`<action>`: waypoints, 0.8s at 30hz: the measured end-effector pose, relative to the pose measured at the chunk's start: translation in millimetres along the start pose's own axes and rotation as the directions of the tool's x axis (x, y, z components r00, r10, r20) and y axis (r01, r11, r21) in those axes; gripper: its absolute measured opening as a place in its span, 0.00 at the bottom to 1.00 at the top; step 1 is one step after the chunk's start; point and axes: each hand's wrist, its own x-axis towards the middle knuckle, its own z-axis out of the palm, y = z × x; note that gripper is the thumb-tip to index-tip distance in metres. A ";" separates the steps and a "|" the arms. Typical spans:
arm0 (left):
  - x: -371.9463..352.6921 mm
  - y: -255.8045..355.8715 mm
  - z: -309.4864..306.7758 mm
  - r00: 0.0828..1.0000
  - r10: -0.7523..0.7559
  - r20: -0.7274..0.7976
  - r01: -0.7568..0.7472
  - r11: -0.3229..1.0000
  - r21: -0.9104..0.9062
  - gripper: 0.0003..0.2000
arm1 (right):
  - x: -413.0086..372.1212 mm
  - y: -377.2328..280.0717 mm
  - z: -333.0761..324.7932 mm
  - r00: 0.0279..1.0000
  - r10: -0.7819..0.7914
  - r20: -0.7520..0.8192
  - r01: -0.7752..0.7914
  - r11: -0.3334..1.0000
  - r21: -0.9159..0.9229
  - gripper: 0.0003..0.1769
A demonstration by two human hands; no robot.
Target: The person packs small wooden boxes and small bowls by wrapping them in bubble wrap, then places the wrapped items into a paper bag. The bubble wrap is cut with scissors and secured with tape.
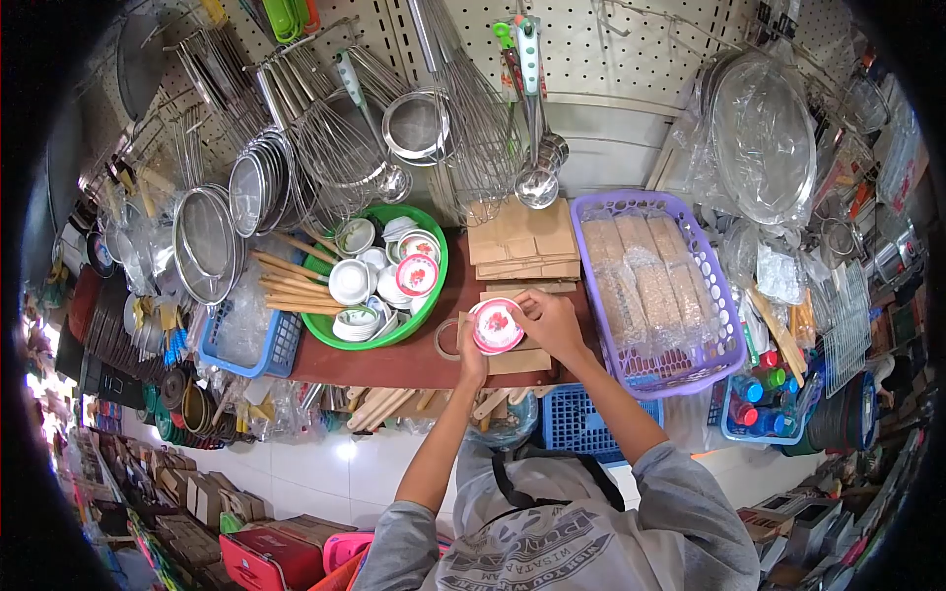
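Observation:
A small white bowl (499,326) with a pink rim and a red flower print is between my two hands, its inside facing up. My left hand (472,357) grips its left side, partly hidden beneath it. On the right side, my right hand (552,321) pinches the rim with thumb and fingers. Brown cardboard pieces (520,361) lie under and around the bowl. Just left of my left hand rests a roll of tape (446,339). Farther left, a green basin (440,271) holds several similar small bowls (350,282), some pink-rimmed, in a loose heap.
Flat cardboard (522,236) is stacked at the back of the red-brown table (320,366). On the right, a purple basket (734,345) holds bubble-wrapped packs (650,271). Wooden-handled tools (288,295) lean by the basin. Whisks (473,128) and strainers (416,126) hang above.

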 end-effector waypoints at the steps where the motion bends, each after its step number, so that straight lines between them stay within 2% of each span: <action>1: 1.2 0.6 2.5 1.000 0.020 -0.003 -0.020 1.000 0.005 0.26 | -0.4 0.6 -0.6 1.000 0.012 -0.010 -0.012 0.999 0.032 0.10; 3: -1.4 7.6 12.4 0.999 0.033 -0.032 -0.033 0.999 -0.021 0.26 | 0.7 0.7 -2.4 0.999 0.037 -0.031 -0.034 0.995 0.096 0.11; 6: -10.5 21.1 24.8 0.994 0.076 -0.082 -0.081 0.995 -0.064 0.25 | 2.5 13.9 -4.9 0.967 0.248 -0.055 -0.212 0.907 0.364 0.13; 8: -13.8 28.9 26.5 0.984 0.104 -0.143 -0.119 0.988 -0.100 0.24 | 2.5 31.8 -8.0 0.960 0.257 -0.114 -0.205 0.917 0.341 0.13; 9: -12.8 30.3 24.4 0.987 0.096 -0.126 -0.119 0.974 -0.192 0.22 | 1.9 34.7 -11.4 0.955 0.261 -0.144 -0.203 0.922 0.330 0.13; 12: -9.3 29.7 17.4 0.988 0.091 -0.126 -0.122 0.956 -0.268 0.21 | -3.1 40.4 -21.0 0.969 0.165 -0.185 -0.180 0.981 -0.070 0.11; 15: -9.7 30.4 16.1 0.992 0.060 -0.113 -0.092 0.949 -0.302 0.22 | -8.3 46.8 -17.9 0.992 -0.030 -0.123 -0.004 0.963 -0.269 0.09; 18: -8.7 31.2 16.2 0.994 0.042 -0.096 -0.070 0.951 -0.302 0.22 | -13.5 42.5 -10.3 0.999 0.010 -0.050 -0.029 0.922 -0.387 0.08; 21: -6.8 29.7 13.0 0.996 0.040 -0.082 -0.062 0.955 -0.290 0.22 | -15.8 38.5 -3.8 0.999 0.013 0.051 0.016 0.849 -0.529 0.10; 24: -4.3 28.4 9.8 0.997 0.025 -0.069 -0.043 0.959 -0.279 0.22 | -16.2 49.6 5.3 0.987 0.106 0.118 -0.015 0.804 -0.594 0.11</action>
